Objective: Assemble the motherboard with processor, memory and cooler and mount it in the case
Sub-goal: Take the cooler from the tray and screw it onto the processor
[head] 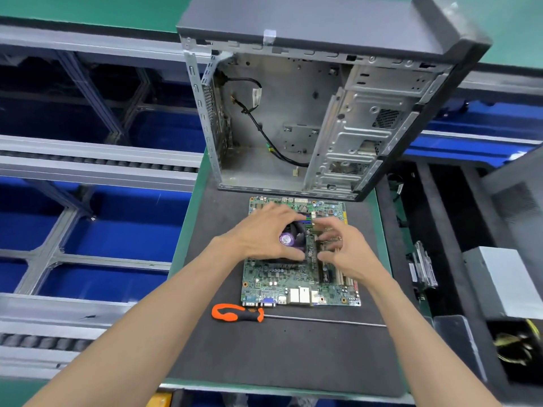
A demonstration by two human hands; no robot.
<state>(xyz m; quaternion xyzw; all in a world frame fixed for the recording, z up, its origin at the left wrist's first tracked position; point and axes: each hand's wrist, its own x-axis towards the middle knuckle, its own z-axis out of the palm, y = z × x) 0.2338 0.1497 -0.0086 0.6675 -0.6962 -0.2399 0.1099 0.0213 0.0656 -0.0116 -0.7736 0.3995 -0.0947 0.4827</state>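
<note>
Green rectangular motherboard (299, 277) lies flat on dark mat (282, 353), before open grey metal case (317, 113) | left hand (264, 236) and right hand (345, 251) pinch upright black memory stick (311, 248) beside cooler (293, 233) | orange-handled screwdriver (238, 312) nearby.

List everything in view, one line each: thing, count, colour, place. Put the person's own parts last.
motherboard: one, green, flat on the dark mat, in front of the case
cooler: one, black with a purple centre label, on the motherboard under the left hand
memory stick: one, black, upright on the motherboard between the two hands
case: one, grey metal with black shell, open, standing behind the motherboard
cable: one, black, hanging loose inside the case
screwdriver: one, orange and black handle, lying on the mat in front of the motherboard
mat: one, dark grey, on the green bench
left hand: one, over the cooler, thumb at the memory stick
right hand: one, fingers curled at the memory stick
</note>
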